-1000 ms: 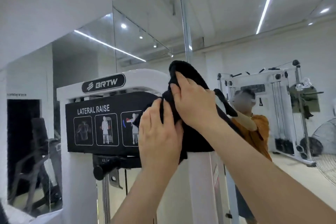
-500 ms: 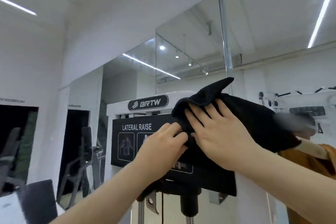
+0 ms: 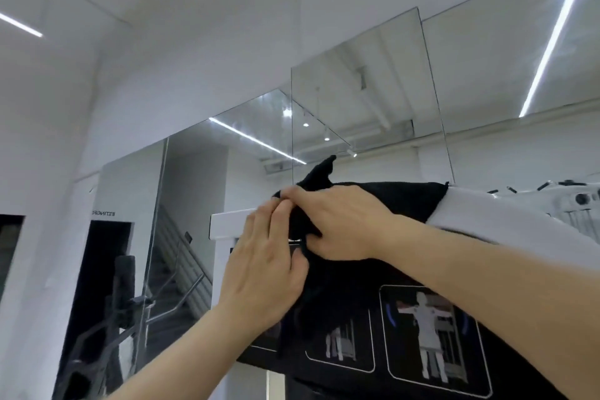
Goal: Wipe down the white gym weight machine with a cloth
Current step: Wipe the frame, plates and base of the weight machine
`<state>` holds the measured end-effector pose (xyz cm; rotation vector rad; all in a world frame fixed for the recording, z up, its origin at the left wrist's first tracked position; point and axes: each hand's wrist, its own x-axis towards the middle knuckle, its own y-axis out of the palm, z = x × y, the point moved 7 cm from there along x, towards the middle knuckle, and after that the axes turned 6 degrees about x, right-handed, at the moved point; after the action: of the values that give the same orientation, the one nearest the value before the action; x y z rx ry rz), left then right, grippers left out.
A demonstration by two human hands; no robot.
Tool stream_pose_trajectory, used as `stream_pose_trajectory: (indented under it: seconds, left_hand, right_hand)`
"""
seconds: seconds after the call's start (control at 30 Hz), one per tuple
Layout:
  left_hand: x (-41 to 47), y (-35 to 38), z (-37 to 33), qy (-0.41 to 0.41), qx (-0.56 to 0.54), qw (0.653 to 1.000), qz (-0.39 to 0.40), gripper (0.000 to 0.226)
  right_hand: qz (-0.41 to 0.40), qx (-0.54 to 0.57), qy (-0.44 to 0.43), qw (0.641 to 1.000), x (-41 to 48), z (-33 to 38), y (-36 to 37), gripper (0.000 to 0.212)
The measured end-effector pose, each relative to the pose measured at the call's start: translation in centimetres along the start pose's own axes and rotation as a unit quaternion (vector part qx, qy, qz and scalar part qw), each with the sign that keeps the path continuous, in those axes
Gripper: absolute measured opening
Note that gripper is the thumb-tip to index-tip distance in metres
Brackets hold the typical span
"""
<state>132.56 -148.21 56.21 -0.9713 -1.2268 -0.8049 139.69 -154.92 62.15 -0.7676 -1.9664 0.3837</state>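
Black cloth [image 3: 389, 201], white machine [image 3: 227, 226], instruction panel [image 3: 428, 338] was black with white-outlined figure pictures, blue arrows

Gym interior. Lower centre: a white weight machine [image 3: 227, 225] bearing a black placard [image 3: 428, 377] of exercise diagrams. Behind it, wall mirrors [image 3: 357, 101] reflect a staircase [image 3: 181, 269]. Right edge: another white cable machine [image 3: 581, 200].
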Motion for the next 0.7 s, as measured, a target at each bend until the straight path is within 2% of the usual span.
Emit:
stream_pose_trajectory:
  seconds: [0.1,0.17,0.23,0.27,0.33,0.37,0.47,0.53,0.6,0.63,0.7]
  left_hand:
    - [1.3,1.4,-0.8,0.032,-0.029,0.999,0.029,0.074]
    - [2.1,2.8,-1.8,0.08,-0.01,0.995,0.062,0.07]
    - [3.6,3.5,-2.0,0.124,0.012,0.988,0.089,0.068]
    - [4.8,3.8,-1.8,0.129,0.0,0.985,0.111,0.065]
    - [7.2,4.8,-1.1,0.111,-0.039,0.979,0.168,0.055]
    - [8.5,5.4,-0.7,0.089,-0.049,0.975,0.197,0.05]
    - [11.1,7.8,0.7,-0.002,-0.095,0.951,0.294,0.042]
    - [11.8,9.2,1.1,-0.018,-0.121,0.926,0.356,0.037]
    - [11.5,9.5,1.3,-0.037,-0.163,0.893,0.418,0.035]
    - [11.2,9.5,1.3,-0.047,-0.182,0.879,0.438,0.037]
    - [11.1,9.2,0.2,-0.022,-0.181,0.889,0.42,0.042]
  right_hand:
    - [0.011,0.071,0.07,0.995,2.0,-1.2,-0.6,0.049]
    - [0.069,0.002,0.097,0.993,1.2,-2.5,-0.5,0.043]
    - [0.123,-0.08,0.151,0.978,-1.2,-5.0,-1.4,0.054]
    - [0.157,-0.085,0.201,0.963,-2.5,-6.5,-2.2,0.06]
    - [0.244,-0.017,0.3,0.922,-4.4,-8.5,-3.1,0.069]
    - [0.282,0.018,0.323,0.903,-4.2,-9.0,-2.9,0.072]
    - [0.339,0.043,0.318,0.884,-1.0,-8.1,-0.2,0.069]
    - [0.325,0.063,0.292,0.897,1.7,-6.8,1.9,0.055]
    - [0.283,0.068,0.283,0.914,2.4,-6.0,2.5,0.049]
    - [0.239,0.029,0.275,0.931,2.1,-6.0,1.9,0.05]
    - [0.159,-0.107,0.236,0.953,0.1,-6.1,-0.3,0.059]
